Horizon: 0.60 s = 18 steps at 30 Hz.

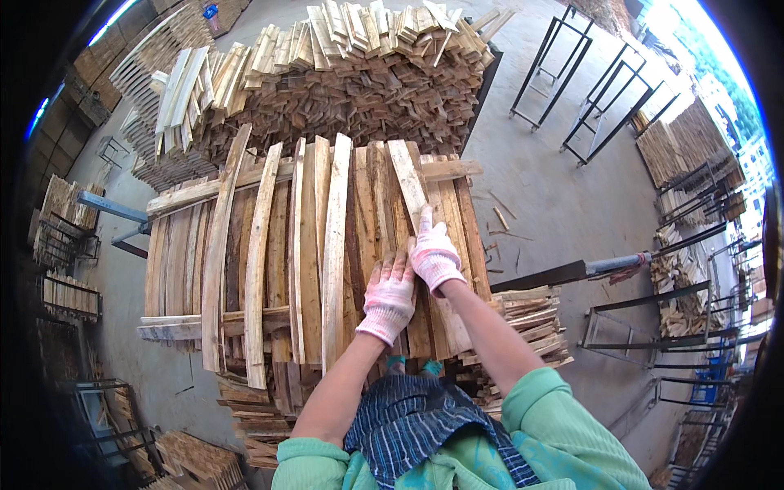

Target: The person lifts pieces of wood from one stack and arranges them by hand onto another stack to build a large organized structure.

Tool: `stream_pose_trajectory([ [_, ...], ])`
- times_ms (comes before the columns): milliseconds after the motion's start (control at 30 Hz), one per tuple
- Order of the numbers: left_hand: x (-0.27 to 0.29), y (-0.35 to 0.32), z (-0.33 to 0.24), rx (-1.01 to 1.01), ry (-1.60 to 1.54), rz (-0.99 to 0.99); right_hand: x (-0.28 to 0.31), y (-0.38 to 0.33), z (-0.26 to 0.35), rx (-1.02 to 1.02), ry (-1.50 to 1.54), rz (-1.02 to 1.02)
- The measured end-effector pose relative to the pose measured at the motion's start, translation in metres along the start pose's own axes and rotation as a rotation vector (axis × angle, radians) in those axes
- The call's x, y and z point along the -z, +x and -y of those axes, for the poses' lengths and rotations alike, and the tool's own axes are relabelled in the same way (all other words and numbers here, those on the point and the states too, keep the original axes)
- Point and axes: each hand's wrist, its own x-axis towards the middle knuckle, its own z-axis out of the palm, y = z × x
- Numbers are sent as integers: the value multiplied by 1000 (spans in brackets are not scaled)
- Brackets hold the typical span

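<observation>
A layer of rough wooden boards (367, 196) lies side by side in front of me, with several loose boards on top. My right hand (435, 251), in a pink-stained white knit glove, is closed over a pale wooden board (407, 175) lying slantwise on the right of the layer. One finger points along it; the rest curl at its side. Just left and nearer, my left hand (389, 298) in a matching glove rests flat, fingers stretched forward on the boards. A curved loose board (336, 245) lies to its left. The undersides of both hands are hidden.
Crosswise wooden strips (196, 327) run along the layer's near and far parts. A tall heap of cut boards (351, 98) stands beyond. Black metal frames (555, 69) stand far right, and a metal bar (563, 273) reaches in from the right. More boards (531, 327) are stacked lower right.
</observation>
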Motion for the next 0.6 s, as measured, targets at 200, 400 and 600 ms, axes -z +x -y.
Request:
stream_pose_trajectory([
  [200,6,-2,10,20,52,103,-3,15,-37,92,148,-72],
  [400,34,8,10,-75,-87,35,-7,45,-129,-23,113,-123],
  [600,132,-38,81,267,62,-358,-46,37,-83,112,152,-157],
])
